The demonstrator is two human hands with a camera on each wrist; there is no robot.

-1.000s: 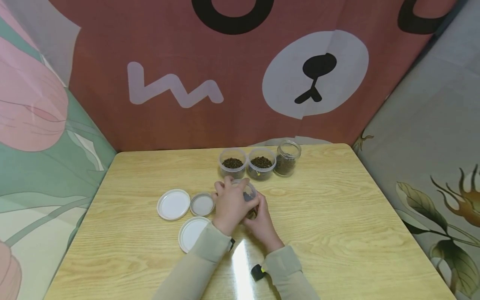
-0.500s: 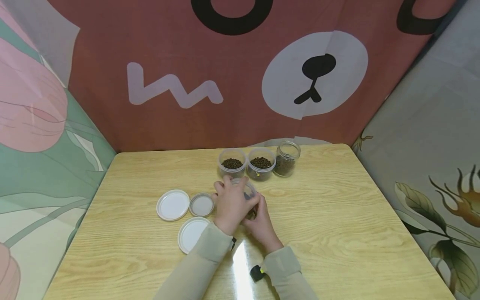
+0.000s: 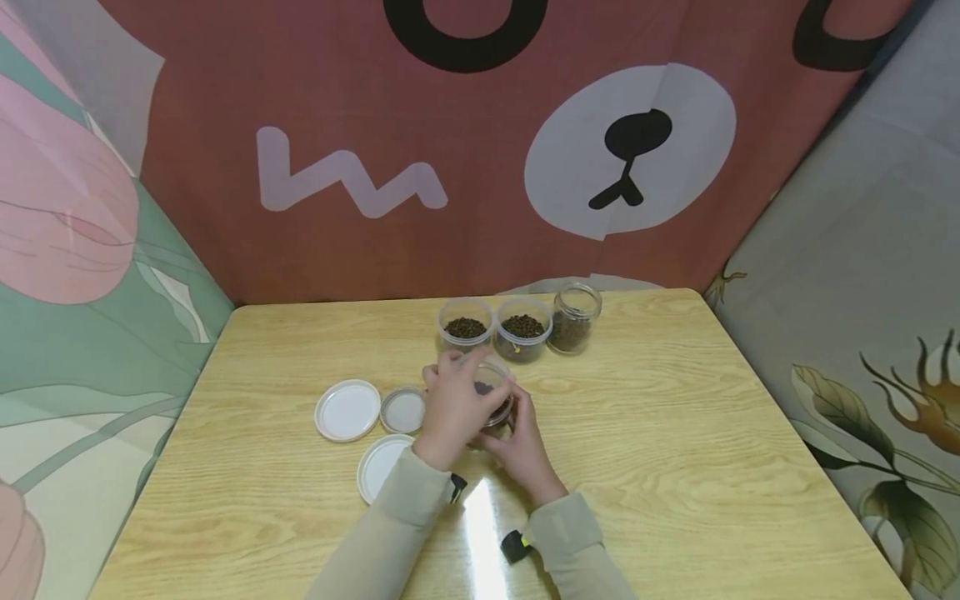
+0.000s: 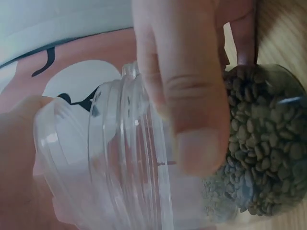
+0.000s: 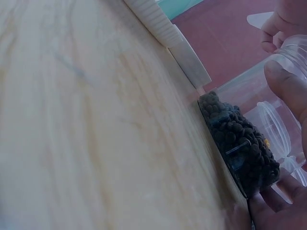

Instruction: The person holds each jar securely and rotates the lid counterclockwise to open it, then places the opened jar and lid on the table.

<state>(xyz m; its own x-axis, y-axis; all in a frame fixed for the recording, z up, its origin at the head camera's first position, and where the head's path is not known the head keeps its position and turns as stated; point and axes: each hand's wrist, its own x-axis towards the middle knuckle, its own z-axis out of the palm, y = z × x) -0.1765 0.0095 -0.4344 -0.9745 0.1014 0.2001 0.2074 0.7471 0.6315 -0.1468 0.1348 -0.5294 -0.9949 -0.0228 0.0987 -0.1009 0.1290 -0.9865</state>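
Note:
A clear jar [image 5: 240,143] with dark brown beans in its lower part stands close over the table in front of me. My right hand [image 3: 525,450] grips it, thumb across its side [image 4: 192,96] and fingers behind. At the jar's threaded neck [image 4: 127,143], my left hand [image 3: 453,408] holds a clear, cup-shaped plastic piece [image 4: 62,158], tilted against the mouth; I cannot tell whether it is a lid or a cup. Left fingers wrap its far side, partly hidden in the head view.
Behind the hands stand two clear tubs of beans, a left tub [image 3: 465,325] and a right tub [image 3: 523,329], beside an uncovered glass jar [image 3: 574,318] of beans. Two white lids, one at left [image 3: 347,410] and one nearer [image 3: 382,467], lie near a small grey lid [image 3: 403,409].
My left hand has shifted slightly left and towards me. More of the jar's rim and contents now shows between the hands. The right hand and other containers stay put.

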